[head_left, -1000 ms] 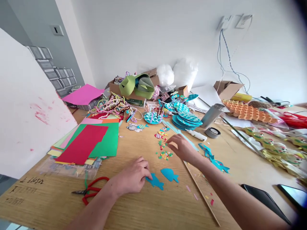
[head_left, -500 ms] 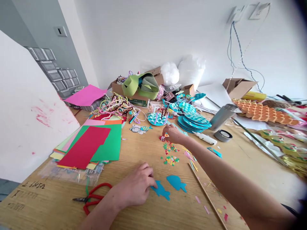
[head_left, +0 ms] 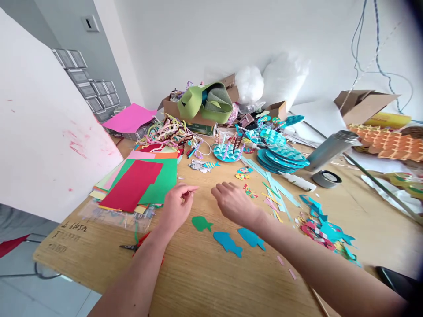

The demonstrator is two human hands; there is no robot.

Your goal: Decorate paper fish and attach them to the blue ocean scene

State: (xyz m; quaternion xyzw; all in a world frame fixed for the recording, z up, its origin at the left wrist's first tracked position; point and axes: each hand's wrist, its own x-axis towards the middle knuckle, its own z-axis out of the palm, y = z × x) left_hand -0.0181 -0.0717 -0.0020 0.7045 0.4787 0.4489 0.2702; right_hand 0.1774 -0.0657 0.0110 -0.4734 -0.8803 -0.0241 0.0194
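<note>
My left hand (head_left: 178, 202) is above the table, thumb and fingers drawn together in a pinch. Anything held there is too small or hidden to see. Facing it, my right hand (head_left: 233, 203) has bent, closed fingers pointing down-left; its grip is hidden. Below the hands lie a green paper fish (head_left: 202, 223), a blue paper fish (head_left: 228, 243) and another blue paper fish (head_left: 251, 237), partly covered by my right forearm. Small bright paper bits (head_left: 250, 191) show beside my right hand. Beyond it lie two small decorated paper fish (head_left: 243, 173).
Coloured paper sheets (head_left: 132, 185) are stacked at left, with red-handled scissors (head_left: 140, 243) partly under my left forearm. Farther back are pipe cleaners (head_left: 165, 136), blue decorated plates (head_left: 280, 158) and a metal flask (head_left: 332, 149). Paper scraps (head_left: 327, 233) and a phone (head_left: 396, 279) are at right.
My right hand has drawn back from the decorated fish toward me. My left hand has lifted away from the blue fish, uncovering the green fish. The view has shifted.
</note>
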